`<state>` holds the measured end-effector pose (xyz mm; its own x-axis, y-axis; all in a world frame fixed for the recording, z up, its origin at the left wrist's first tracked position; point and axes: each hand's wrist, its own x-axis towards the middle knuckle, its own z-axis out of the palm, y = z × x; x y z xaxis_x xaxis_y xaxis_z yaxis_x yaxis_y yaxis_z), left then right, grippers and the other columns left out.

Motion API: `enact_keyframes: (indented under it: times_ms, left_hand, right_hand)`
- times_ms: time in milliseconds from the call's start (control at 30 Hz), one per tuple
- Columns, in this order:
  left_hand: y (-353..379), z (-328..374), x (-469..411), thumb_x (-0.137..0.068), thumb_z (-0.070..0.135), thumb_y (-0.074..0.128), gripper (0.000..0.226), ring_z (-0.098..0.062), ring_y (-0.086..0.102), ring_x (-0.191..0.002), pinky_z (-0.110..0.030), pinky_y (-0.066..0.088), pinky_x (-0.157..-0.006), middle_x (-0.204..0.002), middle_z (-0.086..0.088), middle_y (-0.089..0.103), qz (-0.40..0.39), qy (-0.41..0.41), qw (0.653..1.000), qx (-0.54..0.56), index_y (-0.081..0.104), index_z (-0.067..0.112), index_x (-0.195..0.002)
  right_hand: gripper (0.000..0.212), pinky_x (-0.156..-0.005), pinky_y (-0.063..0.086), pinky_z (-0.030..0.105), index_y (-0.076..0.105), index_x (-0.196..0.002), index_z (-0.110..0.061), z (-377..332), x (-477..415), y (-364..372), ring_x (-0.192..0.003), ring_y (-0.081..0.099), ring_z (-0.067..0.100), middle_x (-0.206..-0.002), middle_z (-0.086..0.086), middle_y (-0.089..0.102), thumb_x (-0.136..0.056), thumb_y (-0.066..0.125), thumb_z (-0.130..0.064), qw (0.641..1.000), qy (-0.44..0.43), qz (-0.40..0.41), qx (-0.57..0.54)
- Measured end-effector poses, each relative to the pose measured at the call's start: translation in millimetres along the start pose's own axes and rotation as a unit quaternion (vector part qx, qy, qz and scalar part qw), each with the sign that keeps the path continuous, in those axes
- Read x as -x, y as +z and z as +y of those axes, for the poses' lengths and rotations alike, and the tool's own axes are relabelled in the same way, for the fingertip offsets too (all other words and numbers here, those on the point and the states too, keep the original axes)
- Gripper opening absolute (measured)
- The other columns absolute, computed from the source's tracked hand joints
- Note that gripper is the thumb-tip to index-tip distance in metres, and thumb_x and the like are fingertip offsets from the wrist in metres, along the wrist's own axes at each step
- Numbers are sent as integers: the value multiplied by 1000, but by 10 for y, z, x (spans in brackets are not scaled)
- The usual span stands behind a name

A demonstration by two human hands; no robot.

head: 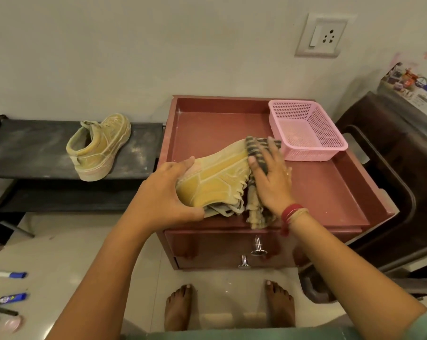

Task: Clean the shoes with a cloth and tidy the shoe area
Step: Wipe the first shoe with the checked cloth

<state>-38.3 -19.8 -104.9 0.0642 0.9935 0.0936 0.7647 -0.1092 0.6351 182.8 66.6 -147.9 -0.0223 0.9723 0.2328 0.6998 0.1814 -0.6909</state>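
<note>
- A few pens [6, 274] lie loose on the pale, glossy floor [85, 241] at the far left.
- A low black rack [35, 148] stands against the wall [158, 45]; its flat top shelf looks dusty and streaked.
- A second shoe [99, 147], tan with pale stitching and a thick sole, sits upright on that shelf with its heel toward the camera.
- The left hand [163, 192] grips one end of the shoe [215, 182], fingers curled over the top and thumb underneath.
- That shoe, the same tan kind, lies tilted on its side on the table [207, 123], its laces hanging loose.
- The right hand [271, 177] lies flat with its fingers spread and nearly straight, pressing a striped cloth [261, 148] against the shoe; the cloth trails down over the table's front edge. The thumb is partly hidden, so whether it hooks the cloth is unclear.
- The table is a small reddish-brown unit with a raised rim and two metal-knobbed drawers.
- A pink plastic mesh basket [305, 131], rectangular, sits in the table's far right corner, just beside the cloth.
- A white socket [321, 36] is set in the wall above.
- A dark brown chair [391, 168] stands at the right.
</note>
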Motion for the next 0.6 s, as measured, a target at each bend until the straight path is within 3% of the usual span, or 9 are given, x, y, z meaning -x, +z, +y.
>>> enact_keyframes:
  times_ms: [67, 100, 167, 233, 300, 467, 600]
  left_hand:
    - [-16, -2, 4, -40, 64, 60, 113, 1, 41, -112, -22, 35, -91, -126, 19, 42, 13, -2, 1000, 13, 37, 30, -145]
    - [-28, -2, 2, -40, 63, 61, 110, 2, 41, -111, -21, 36, -91, -124, 21, 42, 25, -5, 999, 24, 41, 30, -143]
    - [-57, 10, 0, -41, 61, 62, 103, 1, 46, -109, -23, 41, -91, -120, 20, 45, 60, -7, 997, 44, 49, 28, -137]
    - [-80, 26, 8, -44, 59, 64, 93, -1, 52, -107, -30, 48, -92, -115, 20, 51, 89, 18, 995, 46, 56, 25, -130]
    - [-92, 44, 20, -45, 56, 66, 88, -2, 56, -104, -32, 51, -89, -110, 23, 52, 101, 41, 993, 44, 58, 24, -127]
    - [-81, 63, 37, -43, 62, 67, 89, 7, 54, -90, -16, 44, -74, -105, 30, 51, 110, 34, 993, 31, 59, 27, -125]
    - [-88, 79, -4, -44, 64, 67, 87, 3, 55, -97, -25, 50, -82, -108, 26, 54, 111, 26, 992, 46, 62, 26, -123]
  right_hand:
    - [64, -116, 6, 56, 42, -138, -31, -53, -25, -92, -144, 14, 21, -156, 1, 20, -85, 29, -62, 994, 76, 44, -69]
    - [61, -116, 12, 54, 44, -137, -31, -116, 24, -121, -143, 17, 20, -155, 2, 22, -85, 31, -61, 994, 49, 50, -87]
    - [48, -117, 13, 50, 41, -134, -40, -317, 209, -130, -143, 19, 14, -153, -5, 28, -89, 37, -56, 988, -105, -19, -113]
    - [44, -117, 6, 51, 38, -135, -43, -519, 405, -64, -143, 21, 12, -149, -11, 35, -92, 40, -50, 958, -249, -116, -78]
    - [41, -117, 0, 49, 46, -132, -40, -550, 435, -23, -143, 19, 11, -147, -15, 37, -92, 39, -49, 944, -298, -138, -33]
    - [52, -117, 14, 51, 45, -133, -34, -60, 101, -62, -144, 13, 10, -149, -18, 30, -88, 34, -59, 984, -159, -69, -51]
    - [68, -106, 36, 45, 53, -129, -19, 186, -143, -227, -129, 43, 23, -137, 3, 50, -84, 29, -64, 999, -37, 5, -34]
